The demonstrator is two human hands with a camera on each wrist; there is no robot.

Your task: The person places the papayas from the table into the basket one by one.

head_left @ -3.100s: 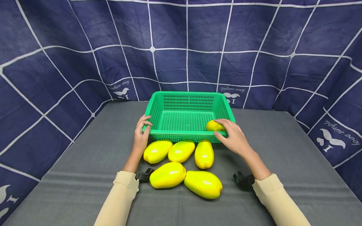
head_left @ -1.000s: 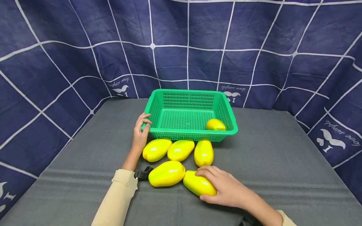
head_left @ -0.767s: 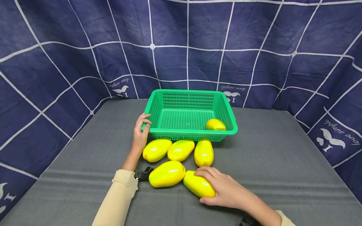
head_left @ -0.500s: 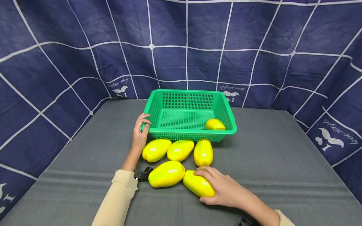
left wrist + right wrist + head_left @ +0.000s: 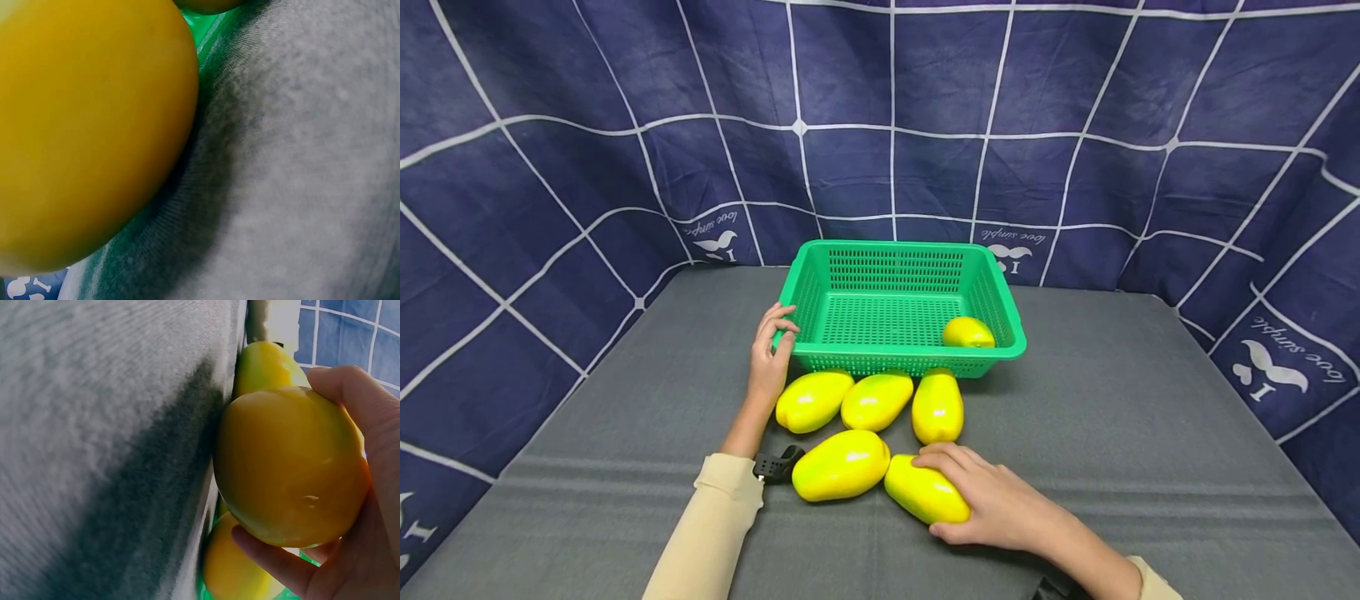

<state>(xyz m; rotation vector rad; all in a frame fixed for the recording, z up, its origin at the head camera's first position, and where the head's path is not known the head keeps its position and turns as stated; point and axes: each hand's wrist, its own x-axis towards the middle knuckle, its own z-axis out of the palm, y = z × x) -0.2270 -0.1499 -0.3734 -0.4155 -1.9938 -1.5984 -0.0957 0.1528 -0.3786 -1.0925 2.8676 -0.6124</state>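
My right hand (image 5: 988,497) grips a yellow papaya (image 5: 925,490) at the front right of a group, thumb on its near side and fingers over its far side. In the right wrist view this papaya (image 5: 290,465) sits between the thumb and fingers, close over the grey cloth. At the left front corner of a green plastic basket (image 5: 902,352), my left hand (image 5: 769,358) holds the rim with its fingers curled over it. One papaya (image 5: 967,332) lies inside the basket, in its front right corner.
Three papayas (image 5: 877,402) lie in a row along the basket's front wall. Another papaya (image 5: 841,465) is left of the gripped one, near the left wrist's black strap (image 5: 777,465). Behind the grey-covered table (image 5: 1120,400) hangs a blue checked curtain (image 5: 940,100).
My right hand has left the papaya in the basket and come back toward me, where it took hold of the front right papaya. Over the last second both hands have stayed nearly still.
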